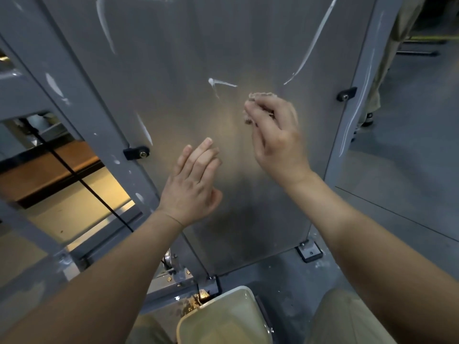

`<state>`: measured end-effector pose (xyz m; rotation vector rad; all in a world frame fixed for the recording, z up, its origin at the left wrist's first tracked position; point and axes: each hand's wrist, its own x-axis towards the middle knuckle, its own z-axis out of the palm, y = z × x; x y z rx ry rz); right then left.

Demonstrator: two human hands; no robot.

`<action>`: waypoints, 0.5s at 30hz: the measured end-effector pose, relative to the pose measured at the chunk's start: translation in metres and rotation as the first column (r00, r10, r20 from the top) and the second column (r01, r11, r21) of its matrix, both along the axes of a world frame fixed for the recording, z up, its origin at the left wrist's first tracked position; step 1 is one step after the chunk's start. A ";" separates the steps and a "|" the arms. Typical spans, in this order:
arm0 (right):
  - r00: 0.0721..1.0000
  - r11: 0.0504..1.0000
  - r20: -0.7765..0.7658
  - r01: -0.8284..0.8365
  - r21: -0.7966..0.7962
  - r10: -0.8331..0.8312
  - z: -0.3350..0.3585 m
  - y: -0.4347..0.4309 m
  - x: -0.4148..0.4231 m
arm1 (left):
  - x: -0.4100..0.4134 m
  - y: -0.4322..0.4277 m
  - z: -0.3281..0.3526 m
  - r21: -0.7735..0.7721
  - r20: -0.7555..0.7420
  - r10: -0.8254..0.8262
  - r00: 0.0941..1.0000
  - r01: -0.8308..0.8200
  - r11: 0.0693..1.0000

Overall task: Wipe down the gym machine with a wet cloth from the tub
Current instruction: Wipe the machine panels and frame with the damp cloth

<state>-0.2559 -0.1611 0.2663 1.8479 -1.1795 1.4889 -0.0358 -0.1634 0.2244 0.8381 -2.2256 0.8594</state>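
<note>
the right hand pinches the cloth against the panel mid-height; the left hand rests open; white smears toward the panel's top edge look unwiped.

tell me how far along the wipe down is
Done: the cloth is out of the tub. In hand: the right hand grips it at the panel; the left hand is open. Left: white streaks on panel and frame.
</note>
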 end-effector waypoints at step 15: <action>0.997 0.970 0.064 0.025 0.243 -0.041 -0.093 0.021 -0.017 | -0.038 -0.015 -0.019 -0.118 0.091 0.053 0.994 -0.042 0.992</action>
